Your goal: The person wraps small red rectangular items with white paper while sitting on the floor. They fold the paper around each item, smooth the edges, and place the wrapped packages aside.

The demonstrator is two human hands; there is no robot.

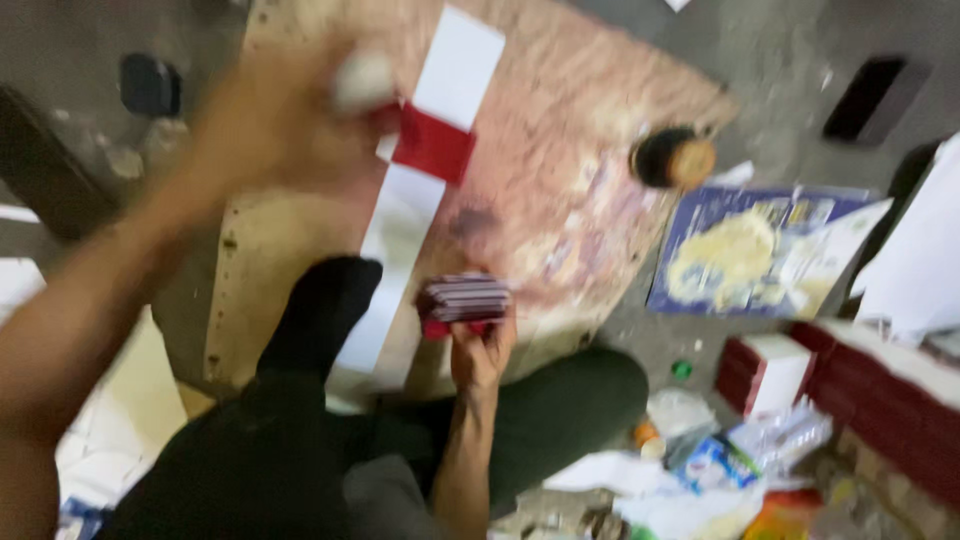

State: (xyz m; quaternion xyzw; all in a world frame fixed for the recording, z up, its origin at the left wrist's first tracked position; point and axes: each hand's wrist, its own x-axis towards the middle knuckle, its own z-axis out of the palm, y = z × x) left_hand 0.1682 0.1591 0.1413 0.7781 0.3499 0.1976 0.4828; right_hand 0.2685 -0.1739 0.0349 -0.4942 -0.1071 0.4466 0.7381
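Stained plywood board (560, 150) lies on a grey floor, with a white strip (400, 215) along it. Near its close edge, the right hand (480, 355) grips a stack of red cards (465, 300). Farther left, the blurred left hand (275, 125) pinches a red piece (432, 145) over the strip.

The wooden board (560, 130) lay mostly bare to the right of the white and red strip (425, 170), leaving open room there. A dark round jar (672, 157) stood at the board's right edge. Right of the board, a blue sheet (740, 250), red boxes (870, 390) and littered packets (700, 460) crowded the floor.
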